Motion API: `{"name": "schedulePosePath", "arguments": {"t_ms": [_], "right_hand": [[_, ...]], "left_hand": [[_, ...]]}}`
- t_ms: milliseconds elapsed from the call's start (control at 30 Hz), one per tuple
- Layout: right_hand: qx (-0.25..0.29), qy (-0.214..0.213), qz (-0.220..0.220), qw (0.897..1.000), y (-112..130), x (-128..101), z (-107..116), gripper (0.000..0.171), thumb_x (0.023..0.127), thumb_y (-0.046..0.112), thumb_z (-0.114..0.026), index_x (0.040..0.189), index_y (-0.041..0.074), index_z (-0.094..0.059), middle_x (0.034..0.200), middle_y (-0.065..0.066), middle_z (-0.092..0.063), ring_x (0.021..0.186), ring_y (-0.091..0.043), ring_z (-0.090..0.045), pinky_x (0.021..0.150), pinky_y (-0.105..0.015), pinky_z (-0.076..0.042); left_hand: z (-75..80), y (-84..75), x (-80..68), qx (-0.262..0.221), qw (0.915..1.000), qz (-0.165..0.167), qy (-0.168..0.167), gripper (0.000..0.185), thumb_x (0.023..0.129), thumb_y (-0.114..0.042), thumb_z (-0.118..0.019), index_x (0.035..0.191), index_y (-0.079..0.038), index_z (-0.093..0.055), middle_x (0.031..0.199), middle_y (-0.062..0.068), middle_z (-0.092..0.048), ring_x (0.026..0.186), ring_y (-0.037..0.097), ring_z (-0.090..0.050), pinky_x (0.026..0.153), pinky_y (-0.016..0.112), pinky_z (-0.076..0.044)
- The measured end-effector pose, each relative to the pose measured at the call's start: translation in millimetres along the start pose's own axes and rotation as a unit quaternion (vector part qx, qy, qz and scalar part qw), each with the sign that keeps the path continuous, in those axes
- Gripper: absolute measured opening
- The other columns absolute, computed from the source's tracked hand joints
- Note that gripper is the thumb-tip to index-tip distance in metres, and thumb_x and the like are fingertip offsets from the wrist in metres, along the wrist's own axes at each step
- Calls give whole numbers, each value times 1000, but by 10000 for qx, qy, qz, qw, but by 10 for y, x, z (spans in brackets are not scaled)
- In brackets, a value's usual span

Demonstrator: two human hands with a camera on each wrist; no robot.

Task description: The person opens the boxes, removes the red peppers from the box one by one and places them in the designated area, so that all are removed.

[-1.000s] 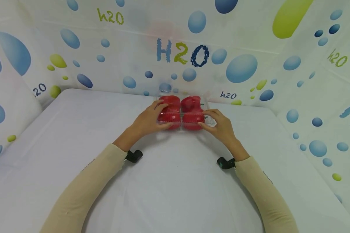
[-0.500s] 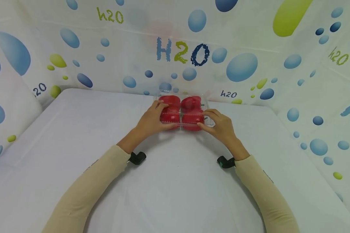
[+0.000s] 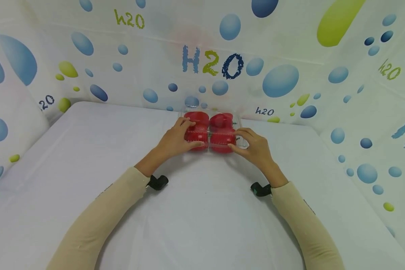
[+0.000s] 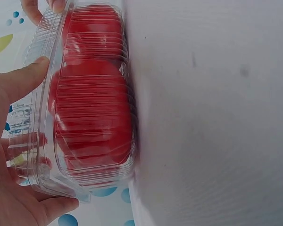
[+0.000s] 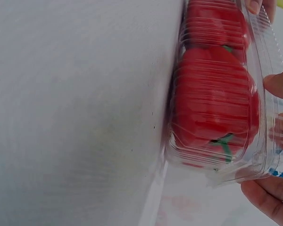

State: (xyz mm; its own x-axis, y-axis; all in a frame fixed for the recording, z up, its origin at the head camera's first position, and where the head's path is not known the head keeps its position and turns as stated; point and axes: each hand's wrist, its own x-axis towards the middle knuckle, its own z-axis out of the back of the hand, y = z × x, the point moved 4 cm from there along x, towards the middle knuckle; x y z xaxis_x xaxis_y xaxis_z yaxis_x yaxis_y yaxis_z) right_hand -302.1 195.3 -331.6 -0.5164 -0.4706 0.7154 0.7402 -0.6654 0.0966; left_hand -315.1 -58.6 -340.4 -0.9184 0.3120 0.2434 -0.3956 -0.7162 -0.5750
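I saw the thumb and fingers of the left hand [image 3: 173, 140] gripping the left end of the clear box [image 4: 46, 113], the right hand [image 3: 254, 148] grasping its right end; inside the box lay red peppers [image 3: 222, 138], beneath it the white table [image 3: 202, 221], behind it the spotted backdrop [image 3: 168, 41]

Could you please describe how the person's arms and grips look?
Both sleeves are long and beige, each with a dark mark along its outer side. A black device sits at each wrist. The left grip and right grip are gloveless.
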Motion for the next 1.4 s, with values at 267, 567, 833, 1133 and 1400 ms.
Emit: {"name": "schedulePosePath", "arguments": {"t_ms": [267,567,833,1133,1400], "right_hand": [[88,10,-78,9999,-13,-7,-7,43,73,18,-87,107,0,-69,105,-15,-68,91,-29,-69,77,-40,-59],[347,2,-311,9989,-47,-19,-9,41,73,17,-86,108,1,-70,106,-15,-68,93,-29,-67,80,-43,-58],[894,19,-533,9946,-48,-27,-22,42,72,14,-86,108,1,-69,108,-15,-66,95,-31,-63,74,-46,-57],[1933,548,-1738,9641,-78,-43,-133,41,77,9,-81,111,2,-59,129,-22,-48,116,-32,-44,81,-50,-54],[2730,830,-3396,8962,-130,-103,-231,68,83,13,-77,140,13,-40,147,-14,-19,131,-33,-27,103,-50,-41]], "left_hand": [[-1,-9,4,264,9996,-71,-16,76,84,-45,-73,142,-6,-45,142,18,-40,127,37,-47,94,50,-52],[-12,-65,-1,1861,9799,-710,-136,77,88,-53,-66,140,1,-47,139,23,-47,126,40,-50,90,49,-53],[10,-107,-41,2700,9499,-1498,-485,71,86,-53,-67,132,1,-52,128,27,-54,112,49,-59,81,50,-56],[-10,-120,-49,2832,9492,-1369,-42,63,93,-48,-62,136,-3,-50,135,27,-50,116,53,-55,85,51,-55],[-5,-130,-70,2660,9509,-1562,-256,56,93,-39,-64,133,-1,-52,132,26,-53,111,52,-58,84,51,-55]]}}
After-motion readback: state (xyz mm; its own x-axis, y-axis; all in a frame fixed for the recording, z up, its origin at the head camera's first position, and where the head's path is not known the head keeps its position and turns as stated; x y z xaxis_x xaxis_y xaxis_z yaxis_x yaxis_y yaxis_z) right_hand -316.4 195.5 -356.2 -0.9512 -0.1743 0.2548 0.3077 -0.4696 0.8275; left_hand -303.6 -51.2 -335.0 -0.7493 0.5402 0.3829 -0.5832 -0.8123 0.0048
